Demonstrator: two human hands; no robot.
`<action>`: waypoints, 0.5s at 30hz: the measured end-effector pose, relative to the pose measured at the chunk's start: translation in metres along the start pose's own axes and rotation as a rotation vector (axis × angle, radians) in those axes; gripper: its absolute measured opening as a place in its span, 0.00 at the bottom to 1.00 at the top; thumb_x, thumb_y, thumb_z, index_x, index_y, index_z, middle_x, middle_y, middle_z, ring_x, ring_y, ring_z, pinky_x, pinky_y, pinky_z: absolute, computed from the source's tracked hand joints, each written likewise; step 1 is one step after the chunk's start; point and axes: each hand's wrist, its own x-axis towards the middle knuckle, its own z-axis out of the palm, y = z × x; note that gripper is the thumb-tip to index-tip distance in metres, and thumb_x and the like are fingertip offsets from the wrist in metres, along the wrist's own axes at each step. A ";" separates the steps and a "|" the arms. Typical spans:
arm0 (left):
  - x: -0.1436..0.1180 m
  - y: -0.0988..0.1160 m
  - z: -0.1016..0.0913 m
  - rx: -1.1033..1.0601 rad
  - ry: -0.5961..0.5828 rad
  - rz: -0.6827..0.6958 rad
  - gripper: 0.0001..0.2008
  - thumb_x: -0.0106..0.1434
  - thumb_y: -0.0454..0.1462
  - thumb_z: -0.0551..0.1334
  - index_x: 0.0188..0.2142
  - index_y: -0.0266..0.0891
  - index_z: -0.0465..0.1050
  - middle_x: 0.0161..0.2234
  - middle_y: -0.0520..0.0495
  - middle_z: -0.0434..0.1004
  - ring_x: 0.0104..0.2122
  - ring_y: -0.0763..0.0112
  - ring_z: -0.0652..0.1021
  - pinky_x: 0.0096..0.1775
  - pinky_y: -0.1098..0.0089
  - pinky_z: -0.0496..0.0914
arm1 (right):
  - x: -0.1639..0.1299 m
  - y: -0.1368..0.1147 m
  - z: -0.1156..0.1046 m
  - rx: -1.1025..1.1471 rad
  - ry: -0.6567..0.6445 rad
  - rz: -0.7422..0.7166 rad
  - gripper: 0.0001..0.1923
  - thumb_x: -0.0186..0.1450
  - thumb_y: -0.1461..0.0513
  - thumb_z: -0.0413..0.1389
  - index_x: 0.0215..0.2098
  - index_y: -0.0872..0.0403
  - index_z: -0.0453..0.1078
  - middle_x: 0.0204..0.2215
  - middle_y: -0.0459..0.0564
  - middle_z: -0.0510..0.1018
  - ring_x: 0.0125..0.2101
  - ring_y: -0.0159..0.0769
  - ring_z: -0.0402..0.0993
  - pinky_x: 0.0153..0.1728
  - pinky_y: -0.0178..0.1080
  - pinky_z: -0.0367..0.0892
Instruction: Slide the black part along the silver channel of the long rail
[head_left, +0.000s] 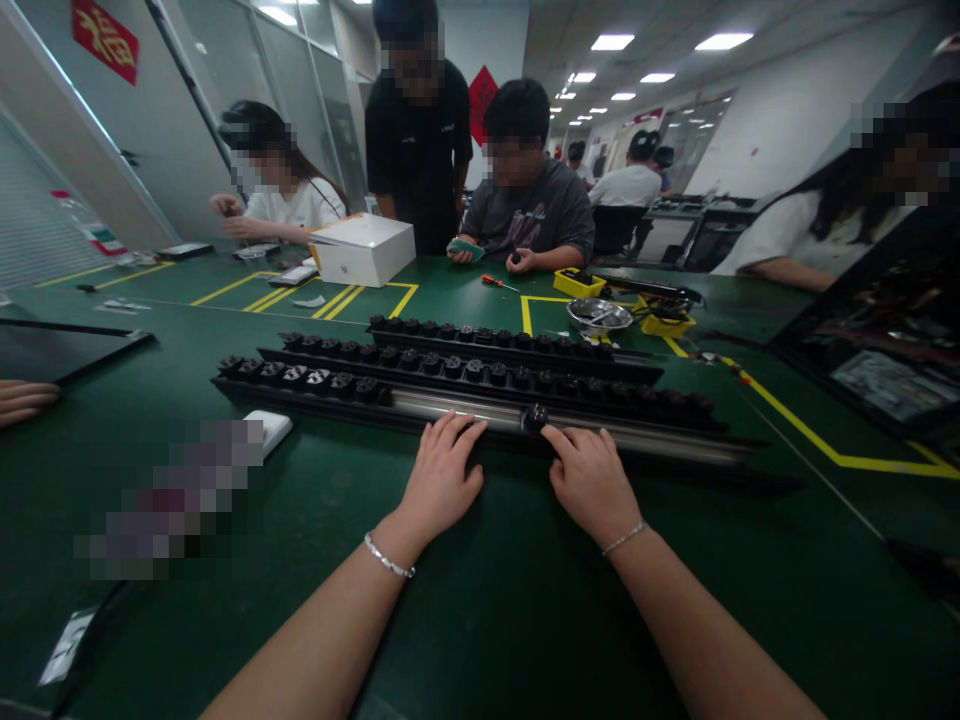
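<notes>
On the rail (570,425), both hands' fingertips rest.

Three long black rails (480,375) of socket modules lie side by side on one green table (525,620). One white box (364,250), one steel bowl (598,315), two yellow trays (579,283), one red-handled screwdriver (495,282). Two bare hands at the nearest rail: left hand (441,475), right hand (592,480), one bracelet on each wrist.

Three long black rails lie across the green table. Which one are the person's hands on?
The nearest rail, the only one showing a bare silver stretch. The left hand rests on its edge and the right hand touches a lone black knob; the two farther rails are untouched.
</notes>
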 end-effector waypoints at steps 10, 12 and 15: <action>0.001 0.001 -0.005 0.135 -0.043 0.050 0.33 0.56 0.33 0.58 0.61 0.46 0.54 0.61 0.45 0.58 0.63 0.54 0.54 0.61 0.44 0.50 | -0.008 0.010 0.000 -0.058 0.062 0.000 0.22 0.59 0.67 0.49 0.51 0.50 0.67 0.45 0.52 0.74 0.48 0.42 0.65 0.56 0.52 0.51; 0.001 0.001 -0.006 0.165 -0.057 0.072 0.34 0.56 0.32 0.59 0.62 0.46 0.53 0.62 0.44 0.58 0.64 0.54 0.54 0.61 0.44 0.50 | -0.009 0.011 0.000 -0.061 0.059 -0.004 0.22 0.59 0.67 0.49 0.51 0.50 0.67 0.46 0.53 0.74 0.48 0.41 0.65 0.56 0.51 0.51; 0.001 0.001 -0.006 0.194 -0.083 0.096 0.35 0.56 0.33 0.59 0.62 0.46 0.52 0.62 0.44 0.57 0.64 0.53 0.53 0.60 0.42 0.49 | -0.009 0.011 -0.001 -0.057 0.043 -0.007 0.22 0.59 0.66 0.49 0.52 0.50 0.66 0.46 0.52 0.73 0.48 0.41 0.66 0.55 0.50 0.52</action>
